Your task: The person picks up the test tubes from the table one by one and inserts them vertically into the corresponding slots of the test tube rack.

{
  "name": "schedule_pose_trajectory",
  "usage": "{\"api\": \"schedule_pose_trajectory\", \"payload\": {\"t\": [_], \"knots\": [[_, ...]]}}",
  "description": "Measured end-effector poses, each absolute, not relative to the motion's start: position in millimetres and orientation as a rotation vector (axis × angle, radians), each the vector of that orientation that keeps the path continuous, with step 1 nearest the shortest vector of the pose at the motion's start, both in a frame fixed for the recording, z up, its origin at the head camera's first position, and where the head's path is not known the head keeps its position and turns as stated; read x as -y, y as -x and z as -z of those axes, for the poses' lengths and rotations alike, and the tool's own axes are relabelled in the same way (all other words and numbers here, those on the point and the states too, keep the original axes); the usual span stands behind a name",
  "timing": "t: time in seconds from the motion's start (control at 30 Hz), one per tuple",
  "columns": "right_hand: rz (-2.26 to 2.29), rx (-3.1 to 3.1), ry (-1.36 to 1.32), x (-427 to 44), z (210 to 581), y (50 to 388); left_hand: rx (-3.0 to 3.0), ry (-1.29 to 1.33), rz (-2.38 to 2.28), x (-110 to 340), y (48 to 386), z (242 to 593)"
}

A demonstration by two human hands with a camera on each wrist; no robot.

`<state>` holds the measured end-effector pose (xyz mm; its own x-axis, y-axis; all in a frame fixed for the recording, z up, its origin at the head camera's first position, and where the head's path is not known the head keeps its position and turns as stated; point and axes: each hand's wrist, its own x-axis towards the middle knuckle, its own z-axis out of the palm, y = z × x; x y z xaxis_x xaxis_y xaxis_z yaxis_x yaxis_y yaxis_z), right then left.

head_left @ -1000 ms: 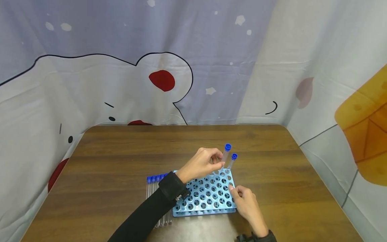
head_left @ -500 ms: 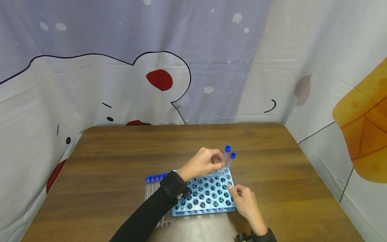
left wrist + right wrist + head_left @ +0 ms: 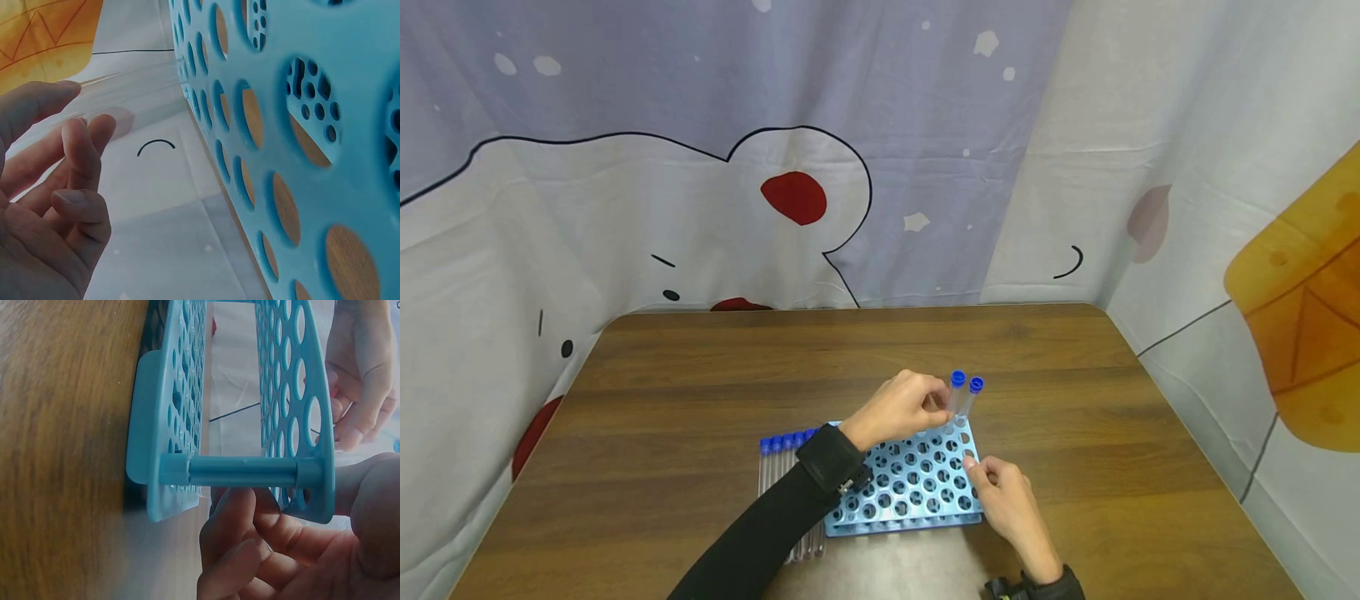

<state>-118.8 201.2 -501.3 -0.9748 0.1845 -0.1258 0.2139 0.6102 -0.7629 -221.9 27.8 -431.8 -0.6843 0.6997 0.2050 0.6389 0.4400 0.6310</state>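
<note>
A light-blue rack with rows of round holes lies under both hands. At its far right corner my left hand pinches a clear, blue-capped tube, which leans slightly. Just right of it another blue-capped tube stands in the rack. In the left wrist view, clear tubes run beside the fingers of the left hand to the rack; their caps are out of view. My right hand grips the rack's right end; in the right wrist view its fingers curl beneath the top plate.
Several blue-capped tubes lie side by side on the wooden table, left of the rack and partly under the left sleeve. A patterned curtain hangs behind the table and along its sides.
The tube in my left hand has moved down and slightly left, its cap now nearer the rack. My right hand has kept its grip on the rack. The head view has shifted slightly.
</note>
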Motion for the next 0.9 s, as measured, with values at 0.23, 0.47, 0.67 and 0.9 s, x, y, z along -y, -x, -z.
{"api": "schedule_pose_trajectory", "payload": {"t": [0.23, 0.47, 0.67, 0.9], "knots": [[1.335, -2.781, -0.359, -201.5, 502.4, 118.8, -2.631, -1.223, -0.933, -29.1, 224.3, 433.7], [1.336, -2.769, -0.363, -201.4, 502.6, 119.2, -2.665, -1.273, -0.827, -35.2, 224.7, 432.8], [1.338, -2.771, -0.366, -201.1, 501.9, 118.8, -2.67, -1.267, -0.794, -40.3, 223.9, 432.9], [1.338, -2.774, -0.365, -200.6, 501.0, 118.3, -2.709, -1.212, -0.729, -41.3, 223.2, 434.9]]}}
